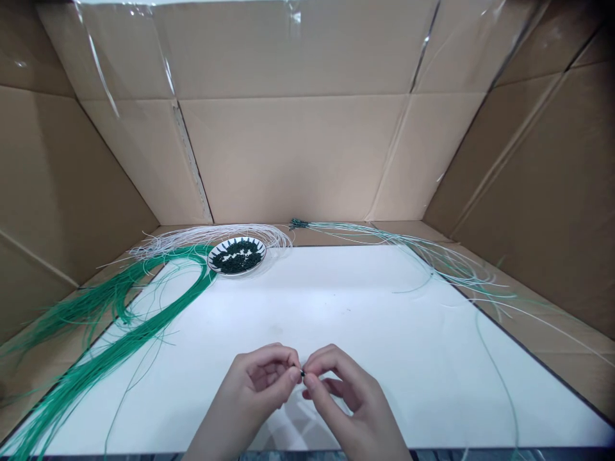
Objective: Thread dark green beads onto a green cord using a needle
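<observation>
My left hand [259, 390] and my right hand [343, 394] meet near the front edge of the white board. Both are closed, thumb against forefinger, on a tiny dark piece [302, 372] held between their fingertips. Any strand running from it is too fine to make out. Farther back, left of the middle, a white dish with a dark striped rim [262, 251] holds many small dark green pieces [235, 262].
Green strands [158, 320] spread over the left side, with white strands [192, 235] behind. A bundle of pale strands [408, 240] with dark ends lies back right. Cardboard walls [288, 153] surround the white board [384, 307].
</observation>
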Available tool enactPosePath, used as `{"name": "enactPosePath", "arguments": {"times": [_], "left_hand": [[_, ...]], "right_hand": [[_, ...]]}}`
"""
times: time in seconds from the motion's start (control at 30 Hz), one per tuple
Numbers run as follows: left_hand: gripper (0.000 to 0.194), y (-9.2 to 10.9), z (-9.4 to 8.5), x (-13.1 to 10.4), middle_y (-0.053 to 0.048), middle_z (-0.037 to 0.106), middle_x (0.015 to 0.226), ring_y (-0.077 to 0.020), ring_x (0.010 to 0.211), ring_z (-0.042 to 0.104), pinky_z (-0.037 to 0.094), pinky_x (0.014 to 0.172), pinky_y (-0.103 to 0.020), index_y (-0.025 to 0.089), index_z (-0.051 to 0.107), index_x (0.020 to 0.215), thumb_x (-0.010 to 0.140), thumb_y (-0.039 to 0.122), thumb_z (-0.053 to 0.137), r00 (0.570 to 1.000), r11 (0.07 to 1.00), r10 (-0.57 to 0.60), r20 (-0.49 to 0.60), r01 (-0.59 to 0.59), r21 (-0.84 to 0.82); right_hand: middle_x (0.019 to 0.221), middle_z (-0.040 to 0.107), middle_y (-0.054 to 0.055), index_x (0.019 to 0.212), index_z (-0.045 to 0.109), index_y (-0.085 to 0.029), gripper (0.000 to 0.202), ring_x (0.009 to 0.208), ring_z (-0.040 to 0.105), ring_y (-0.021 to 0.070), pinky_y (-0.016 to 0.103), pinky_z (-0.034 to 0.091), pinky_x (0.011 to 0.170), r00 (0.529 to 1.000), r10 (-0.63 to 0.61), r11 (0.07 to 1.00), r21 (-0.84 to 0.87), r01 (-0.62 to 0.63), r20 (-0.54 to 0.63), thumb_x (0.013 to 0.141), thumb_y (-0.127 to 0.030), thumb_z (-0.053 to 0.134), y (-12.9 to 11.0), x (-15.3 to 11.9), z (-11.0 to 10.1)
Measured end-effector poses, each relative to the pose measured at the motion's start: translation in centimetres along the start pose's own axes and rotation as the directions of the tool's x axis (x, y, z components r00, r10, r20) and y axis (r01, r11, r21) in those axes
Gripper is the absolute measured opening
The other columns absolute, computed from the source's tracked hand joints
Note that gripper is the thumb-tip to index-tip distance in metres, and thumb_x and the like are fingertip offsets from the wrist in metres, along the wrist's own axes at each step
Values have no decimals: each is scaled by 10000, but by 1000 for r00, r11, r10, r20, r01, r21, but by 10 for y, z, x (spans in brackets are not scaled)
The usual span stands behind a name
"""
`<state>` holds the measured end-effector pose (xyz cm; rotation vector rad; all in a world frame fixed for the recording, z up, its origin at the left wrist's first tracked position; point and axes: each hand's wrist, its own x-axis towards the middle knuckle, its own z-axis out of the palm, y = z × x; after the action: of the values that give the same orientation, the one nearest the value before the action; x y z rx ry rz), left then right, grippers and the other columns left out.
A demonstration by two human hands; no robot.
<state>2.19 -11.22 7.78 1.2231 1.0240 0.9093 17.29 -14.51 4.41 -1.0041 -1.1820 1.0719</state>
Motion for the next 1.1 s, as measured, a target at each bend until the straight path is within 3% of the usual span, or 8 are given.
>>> {"name": "enactPosePath", "arguments": {"times": [0.13, 0.2, 0.3, 0.4, 0.53, 0.83, 0.97, 1.1], "left_hand": [[180, -3, -1, 5, 41, 490, 615, -125, 572, 389, 364, 558, -240, 178, 682, 667, 788, 287, 758, 999, 999, 31, 30, -32, 18], [173, -5, -2, 6, 43, 492, 599, -121, 563, 395, 358, 550, -232, 176, 694, 669, 789, 286, 754, 997, 998, 56, -53, -56, -4], [134, -4, -3, 5, 35, 539, 605, -118, 570, 437, 386, 566, -220, 183, 735, 686, 781, 271, 768, 979, 996, 78, -186, -84, -25], [109, -2, -2, 2, 18, 600, 633, -118, 571, 475, 421, 569, -214, 194, 774, 684, 758, 268, 805, 984, 997, 66, -166, -73, -33], [107, -1, 4, -4, 8, 624, 648, -121, 576, 496, 423, 543, -207, 202, 794, 678, 752, 277, 813, 983, 993, 84, -165, -97, -70], [111, 4, 12, -12, 22, 637, 654, -113, 570, 463, 424, 549, -206, 232, 792, 665, 770, 207, 767, 960, 983, 177, -219, -183, -7], [95, 2, 12, -14, 21, 696, 683, -104, 577, 515, 435, 543, -189, 264, 842, 728, 748, 184, 795, 961, 984, 156, -227, -172, -48], [140, -6, 9, -14, 14, 734, 732, -83, 550, 556, 455, 535, -176, 300, 871, 811, 812, 193, 780, 970, 981, 156, -186, -174, -85]], "right_hand": [[816, 675, 23, 810, 687, -205, 158, 755, 657, 172, 253, 569, 677, 1000, 23, 999, -33, -22, 20, 924, -314, 675, -5, 3, -7], [813, 666, 24, 770, 659, -208, 176, 780, 651, 179, 255, 568, 686, 999, 21, 998, -58, -19, 27, 919, -301, 670, -5, 3, -13], [914, 704, 46, 875, 708, -222, 131, 840, 670, 193, 262, 580, 705, 997, 69, 997, -38, -70, -35, 893, -352, 716, -2, 2, -16], [889, 753, 44, 979, 755, -237, 233, 786, 703, 187, 263, 587, 709, 986, 140, 986, 100, -131, -94, 850, -429, 786, -1, -1, -8], [717, 749, 26, 812, 767, -213, 250, 676, 714, 164, 226, 565, 668, 980, 173, 968, 203, -150, -99, 833, -458, 809, -9, -3, 8], [683, 660, -16, 743, 712, -218, 191, 636, 607, 140, 219, 501, 652, 971, 186, 982, 42, -182, -152, 848, -372, 751, -26, -4, 11], [653, 558, -51, 729, 657, -222, 235, 592, 551, 114, 209, 459, 609, 968, 216, 975, 77, -207, -131, 876, -397, 714, -30, -5, 10], [678, 579, -49, 707, 640, -237, 220, 651, 579, 124, 211, 478, 668, 968, 205, 977, 90, -194, -143, 879, -364, 690, -35, -7, 13]]}}
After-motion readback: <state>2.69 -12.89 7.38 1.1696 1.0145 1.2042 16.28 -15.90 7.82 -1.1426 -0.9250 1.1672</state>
